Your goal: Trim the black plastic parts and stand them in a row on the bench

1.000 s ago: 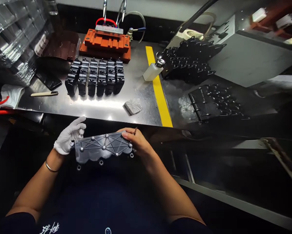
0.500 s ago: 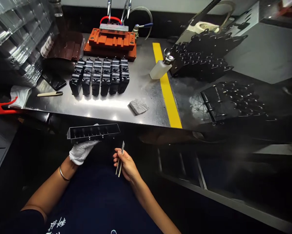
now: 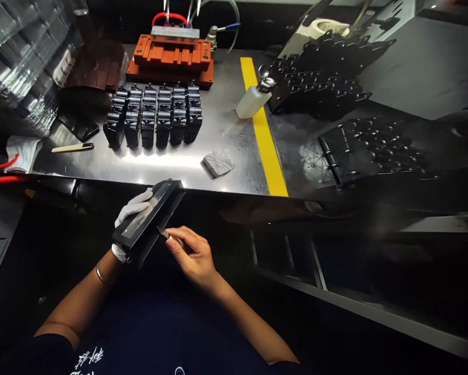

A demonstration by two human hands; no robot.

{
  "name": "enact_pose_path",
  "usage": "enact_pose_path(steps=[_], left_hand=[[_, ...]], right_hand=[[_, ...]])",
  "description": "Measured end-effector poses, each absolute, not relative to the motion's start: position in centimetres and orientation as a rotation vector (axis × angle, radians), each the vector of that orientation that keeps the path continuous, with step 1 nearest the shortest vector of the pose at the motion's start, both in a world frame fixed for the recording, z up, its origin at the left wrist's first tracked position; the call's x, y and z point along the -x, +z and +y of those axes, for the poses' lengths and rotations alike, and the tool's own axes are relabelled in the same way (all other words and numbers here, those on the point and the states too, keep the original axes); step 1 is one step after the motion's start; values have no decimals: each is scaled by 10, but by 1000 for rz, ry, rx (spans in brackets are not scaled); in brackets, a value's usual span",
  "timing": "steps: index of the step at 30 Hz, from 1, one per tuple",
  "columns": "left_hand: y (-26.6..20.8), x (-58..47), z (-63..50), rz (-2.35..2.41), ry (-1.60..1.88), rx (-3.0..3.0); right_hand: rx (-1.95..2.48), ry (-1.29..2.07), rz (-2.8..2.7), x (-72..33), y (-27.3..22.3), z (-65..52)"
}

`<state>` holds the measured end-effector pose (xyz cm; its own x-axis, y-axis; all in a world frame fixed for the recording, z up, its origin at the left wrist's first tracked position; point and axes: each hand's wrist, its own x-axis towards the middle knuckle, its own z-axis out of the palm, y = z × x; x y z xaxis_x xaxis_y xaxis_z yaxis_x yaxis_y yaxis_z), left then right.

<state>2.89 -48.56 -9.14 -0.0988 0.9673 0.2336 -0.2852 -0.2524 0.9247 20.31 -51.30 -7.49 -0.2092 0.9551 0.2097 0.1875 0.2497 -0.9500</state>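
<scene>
My left hand (image 3: 131, 209), in a white glove, grips a long black plastic part (image 3: 148, 216) from its left side. The part is tilted, its far end up and to the right near the bench edge. My bare right hand (image 3: 193, 255) is closed around a utility knife (image 3: 175, 240), much of its handle hidden by the fingers. The knife's blade tip points at the right-hand edge of the black part; whether it touches I cannot tell. Several similar black parts (image 3: 156, 117) stand in rows on the metal bench (image 3: 148, 169).
An orange fixture (image 3: 173, 54) stands behind the rows. Right of it are a white pump bottle (image 3: 253, 100), yellow tape (image 3: 267, 146) and stacked black parts (image 3: 328, 73). A folded white cloth (image 3: 219, 163), a pen-like cream tool (image 3: 73, 148) and a phone (image 3: 78, 127) lie nearer the front.
My left hand has turned the black part from level to a steep slant, showing another side. My right hand has brought the knife up and left to the part's edge. The view has shifted slightly.
</scene>
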Motion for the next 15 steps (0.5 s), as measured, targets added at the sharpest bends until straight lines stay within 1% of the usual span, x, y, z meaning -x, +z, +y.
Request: enact_pose_path(steps=[6,11,15], left_hand=[[-75,-31,-491,991,1571,-1104],[-74,-38,-501,954,1586,-1044],[-75,-37,-503,997,1496,-866]], right_hand=[[1227,1006,-1462,-205,-76,-504],[1292,945,-1315,-213,-85,-490],[1320,960,-1218,-226,-94,-481]])
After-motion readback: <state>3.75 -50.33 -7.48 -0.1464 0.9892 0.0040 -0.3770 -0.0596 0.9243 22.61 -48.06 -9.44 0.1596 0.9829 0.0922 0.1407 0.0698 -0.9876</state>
